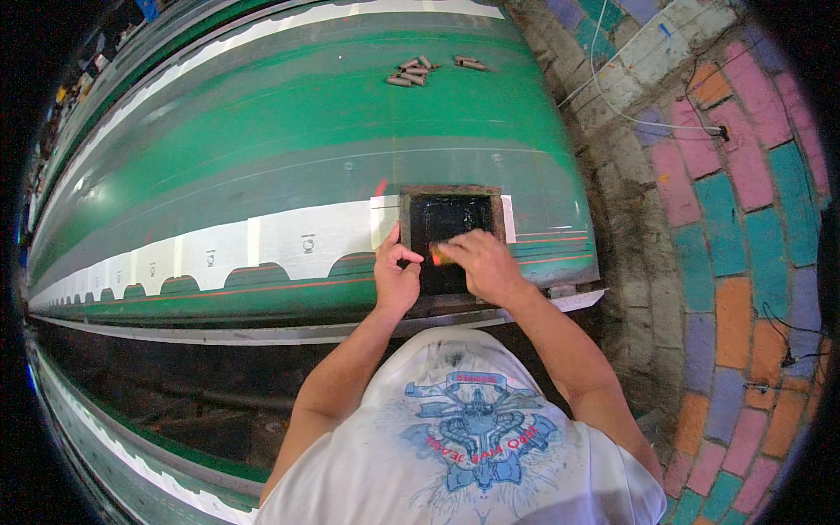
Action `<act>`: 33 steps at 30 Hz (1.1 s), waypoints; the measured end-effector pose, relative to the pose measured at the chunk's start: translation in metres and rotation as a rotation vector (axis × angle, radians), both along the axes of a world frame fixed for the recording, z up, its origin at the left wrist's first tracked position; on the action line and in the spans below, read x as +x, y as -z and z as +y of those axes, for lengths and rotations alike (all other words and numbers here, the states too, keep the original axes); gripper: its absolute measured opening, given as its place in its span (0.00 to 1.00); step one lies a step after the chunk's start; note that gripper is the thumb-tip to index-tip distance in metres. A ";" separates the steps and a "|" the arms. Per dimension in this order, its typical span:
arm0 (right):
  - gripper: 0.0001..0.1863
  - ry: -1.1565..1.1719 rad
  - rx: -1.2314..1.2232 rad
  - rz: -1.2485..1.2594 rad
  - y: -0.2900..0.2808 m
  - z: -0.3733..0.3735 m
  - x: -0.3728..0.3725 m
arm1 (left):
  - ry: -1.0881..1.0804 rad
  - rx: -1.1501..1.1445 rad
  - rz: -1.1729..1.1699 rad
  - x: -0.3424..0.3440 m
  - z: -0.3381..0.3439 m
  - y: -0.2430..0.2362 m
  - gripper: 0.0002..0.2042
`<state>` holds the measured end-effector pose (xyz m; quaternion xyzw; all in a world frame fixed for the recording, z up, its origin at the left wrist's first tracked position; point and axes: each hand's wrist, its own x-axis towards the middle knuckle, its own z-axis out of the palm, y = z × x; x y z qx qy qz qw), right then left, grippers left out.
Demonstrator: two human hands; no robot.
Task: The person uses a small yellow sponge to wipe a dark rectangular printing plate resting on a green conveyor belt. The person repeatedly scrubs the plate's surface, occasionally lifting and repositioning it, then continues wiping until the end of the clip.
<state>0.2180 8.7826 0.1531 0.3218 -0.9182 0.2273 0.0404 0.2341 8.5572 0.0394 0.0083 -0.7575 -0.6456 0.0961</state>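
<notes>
A small screen-printing frame [451,190] with dark wooden sides and a dark mesh lies over a white cut piece at the near right end of the long green table. My left hand [398,278] grips the frame's left side, with thumb and fingers closed about its edge. Inside the frame, my right hand [490,269] is closed on a small squeegee [440,255]. Only an orange-yellow part of it shows at the fingertips; its blade is hidden. Black, shiny ink [448,214] covers the mesh.
White cut pieces [306,245] with small printed figures run along the table's near edge to the left. Several small grey-brown cylinders [413,72] lie on the far part of the table [289,114]. To the right, a white cable [647,122] crosses the painted brickwork [744,210].
</notes>
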 end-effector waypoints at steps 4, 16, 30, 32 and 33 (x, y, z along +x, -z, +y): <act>0.24 -0.056 0.017 -0.076 -0.010 0.006 0.015 | -0.005 -0.010 0.024 -0.001 0.000 0.002 0.12; 0.27 0.133 0.061 0.040 0.005 -0.003 -0.041 | 0.002 -0.078 -0.017 0.001 0.000 -0.009 0.12; 0.26 0.012 -0.011 -0.155 -0.014 0.001 0.069 | -0.009 -0.009 0.051 -0.001 0.001 -0.020 0.12; 0.28 0.004 -0.070 -0.135 -0.016 0.011 0.072 | -0.004 0.070 0.052 -0.001 0.003 -0.028 0.13; 0.29 0.007 -0.089 -0.155 -0.017 0.020 0.074 | -0.013 0.072 0.043 0.000 0.006 -0.034 0.13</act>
